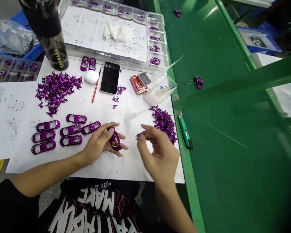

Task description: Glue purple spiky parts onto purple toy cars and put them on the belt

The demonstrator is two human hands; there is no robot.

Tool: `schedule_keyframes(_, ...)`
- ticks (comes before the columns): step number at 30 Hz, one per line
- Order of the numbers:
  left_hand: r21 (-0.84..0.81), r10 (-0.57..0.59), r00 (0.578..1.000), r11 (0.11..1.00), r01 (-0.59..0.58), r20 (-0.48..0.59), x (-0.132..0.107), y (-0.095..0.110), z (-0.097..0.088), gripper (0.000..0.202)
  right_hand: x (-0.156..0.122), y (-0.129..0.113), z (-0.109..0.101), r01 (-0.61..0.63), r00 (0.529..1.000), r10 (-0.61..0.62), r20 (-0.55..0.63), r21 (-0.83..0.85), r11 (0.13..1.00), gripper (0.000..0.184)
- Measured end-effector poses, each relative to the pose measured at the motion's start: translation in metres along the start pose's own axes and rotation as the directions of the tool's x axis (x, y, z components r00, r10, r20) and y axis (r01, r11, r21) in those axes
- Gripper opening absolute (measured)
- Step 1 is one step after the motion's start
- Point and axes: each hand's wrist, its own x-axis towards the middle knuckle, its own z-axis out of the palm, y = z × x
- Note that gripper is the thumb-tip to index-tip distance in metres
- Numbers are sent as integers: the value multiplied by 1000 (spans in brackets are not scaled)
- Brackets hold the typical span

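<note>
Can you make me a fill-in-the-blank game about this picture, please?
1. The left hand holds a car body coloured ____.
2. The right hand pinches a small piece between finger and ____.
3. The bottle stands to the phone's ____.
4. The cutter lies on a surface coloured ____.

Missing words: purple, thumb, left, green.

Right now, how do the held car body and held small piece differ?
The car body is larger than the small piece. The left hand holds the car body, the right hand the small piece. The car body shows an opening; the small piece only a dark tip. Both are over white paper.
</note>
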Motion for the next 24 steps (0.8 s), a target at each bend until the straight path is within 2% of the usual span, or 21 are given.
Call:
schedule_keyframes(2,-18,0,1000,1000,-1,-22,1,0,-1,59,-12,-16,12,102,995,-102,-8,-20,995,28)
schedule_keyframes(4,-4,11,999,1000,-12,-48,1,-1,-1,54,-16,-24,22,153,987,-154,-33,-39,987,29)
schedule_keyframes(9,23,40,996,999,-38,-75,0,-2,-1,43,-15,-23,37,261,963,-264,-47,-58,964,33)
schedule_keyframes(16,15,54,995,998,-53,-83,0,-2,0,40,-20,-22,41,384,920,-391,-32,-126,915,47)
schedule_keyframes(19,8,67,991,998,-66,-112,0,-2,0,39,-22,-26,40,349,936,-352,-10,-100,932,48)
schedule_keyframes(22,35,92,988,995,-89,-126,0,-1,-1,36,-25,-33,41,186,982,-185,44,3,983,44)
schedule_keyframes(24,67,117,984,992,-109,-133,0,-2,-2,32,-29,-37,43,141,989,-142,46,9,990,44)
